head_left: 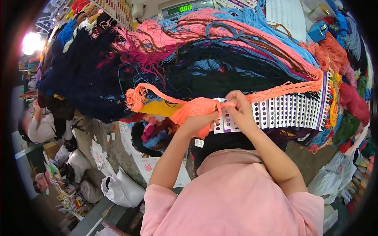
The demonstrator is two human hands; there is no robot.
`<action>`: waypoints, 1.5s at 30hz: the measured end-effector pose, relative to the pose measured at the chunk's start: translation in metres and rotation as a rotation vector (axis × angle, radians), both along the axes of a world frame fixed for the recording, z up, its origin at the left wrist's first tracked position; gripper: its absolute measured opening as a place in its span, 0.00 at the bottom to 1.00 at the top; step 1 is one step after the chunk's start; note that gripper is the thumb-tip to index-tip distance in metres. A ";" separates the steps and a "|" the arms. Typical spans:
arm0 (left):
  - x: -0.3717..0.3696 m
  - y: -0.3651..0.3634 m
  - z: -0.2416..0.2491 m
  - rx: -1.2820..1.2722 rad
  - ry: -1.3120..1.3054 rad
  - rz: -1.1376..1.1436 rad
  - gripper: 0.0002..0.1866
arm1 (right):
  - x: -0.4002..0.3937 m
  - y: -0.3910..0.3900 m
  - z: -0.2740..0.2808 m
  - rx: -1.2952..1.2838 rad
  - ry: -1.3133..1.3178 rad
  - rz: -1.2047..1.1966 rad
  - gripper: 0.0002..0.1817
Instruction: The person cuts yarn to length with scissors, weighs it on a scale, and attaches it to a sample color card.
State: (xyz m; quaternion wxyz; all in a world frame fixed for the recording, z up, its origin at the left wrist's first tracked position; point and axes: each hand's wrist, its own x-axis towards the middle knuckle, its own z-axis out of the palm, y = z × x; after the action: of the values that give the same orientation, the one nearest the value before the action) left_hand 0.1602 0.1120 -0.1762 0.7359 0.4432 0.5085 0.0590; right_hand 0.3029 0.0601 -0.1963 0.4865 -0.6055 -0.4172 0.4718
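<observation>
In the head view my left hand is wrapped round a thick bunch of bright orange yarn in front of my waist. Close beside it, my right hand pinches a thinner orange strand that comes off this bunch. Parts of the fingers on both hands are hidden by yarn or by each other. A row of white cards with punched holes runs along the table edge, under and right of my right hand. More orange yarn stretches over the tops of the cards. At left, an orange tail ends in a loose clump.
Dark navy yarn and pink yarn are heaped across the table. A digital scale reading 0.00 stands behind. White plastic bags lie on the floor at left. Another person sits at far left.
</observation>
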 end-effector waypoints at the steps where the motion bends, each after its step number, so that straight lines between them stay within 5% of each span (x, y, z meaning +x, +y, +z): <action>1: -0.001 0.003 -0.004 -0.094 -0.149 0.056 0.12 | 0.001 0.000 0.000 -0.005 0.162 -0.025 0.09; 3: -0.005 0.012 -0.008 -0.286 -0.442 0.169 0.12 | 0.001 0.002 0.004 -0.013 0.489 -0.076 0.10; 4: -0.008 0.009 -0.003 -0.422 -0.416 0.410 0.12 | 0.007 0.001 0.003 -0.049 0.491 -0.005 0.09; 7: -0.034 0.008 -0.024 -0.485 -0.512 0.247 0.15 | 0.003 0.004 0.010 -0.151 0.079 0.297 0.07; 9: -0.029 0.004 -0.018 -0.462 -0.486 0.214 0.12 | -0.010 0.007 0.011 0.034 -0.215 0.316 0.08; 12: -0.027 0.007 -0.005 -0.415 -0.386 0.351 0.08 | -0.016 0.010 -0.008 0.088 -0.016 0.207 0.07; 14: -0.043 0.017 -0.003 -0.510 -0.535 0.426 0.08 | -0.014 0.010 0.001 0.098 0.257 0.141 0.07; 15: -0.054 0.022 -0.002 -0.558 -0.609 0.462 0.08 | -0.009 0.010 0.004 0.030 0.180 0.202 0.07; 17: -0.085 0.029 0.002 -0.277 -0.424 0.723 0.09 | 0.001 0.006 0.007 -0.105 0.027 0.311 0.06; 19: -0.140 0.049 0.005 -0.124 -0.785 0.673 0.10 | -0.001 0.007 0.007 -0.095 -0.061 0.309 0.07; 21: -0.151 0.055 0.037 0.071 -0.557 0.884 0.10 | -0.006 0.009 0.001 0.042 -0.299 0.328 0.08; 24: -0.172 0.070 0.032 0.246 -0.461 1.152 0.10 | -0.005 0.011 -0.004 0.071 -0.286 0.321 0.07; 27: -0.137 0.051 0.011 0.635 -0.122 0.981 0.10 | -0.007 0.012 -0.007 0.177 -0.359 0.302 0.06; 28: -0.117 0.038 0.007 0.649 -0.052 0.738 0.12 | -0.008 0.012 -0.008 0.236 -0.400 0.292 0.05; 31: -0.044 0.001 0.007 0.340 -0.025 0.273 0.11 | -0.009 0.012 -0.007 0.216 -0.269 0.273 0.06; 33: -0.018 0.003 -0.002 0.085 0.312 -0.072 0.10 | -0.010 0.011 -0.004 0.106 -0.106 0.217 0.06; 36: -0.023 0.002 -0.028 0.380 -0.021 0.170 0.11 | -0.007 0.010 -0.004 -0.008 0.061 0.119 0.08; 41: -0.089 0.028 0.000 0.090 0.115 0.484 0.08 | -0.017 0.010 -0.008 0.138 -0.584 0.231 0.17; 43: -0.150 0.039 0.010 -0.080 -0.104 0.478 0.07 | -0.022 0.009 -0.010 0.161 -0.725 0.207 0.19; 45: -0.155 0.036 0.035 0.296 0.083 0.505 0.10 | -0.024 0.008 -0.011 0.133 -0.706 0.213 0.20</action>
State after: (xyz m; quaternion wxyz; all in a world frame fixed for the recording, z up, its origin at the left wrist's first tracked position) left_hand 0.0050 0.1483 -0.1411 0.6036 0.4072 0.6183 0.2957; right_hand 0.2793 0.0677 -0.2074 0.2991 -0.6512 -0.6497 0.2537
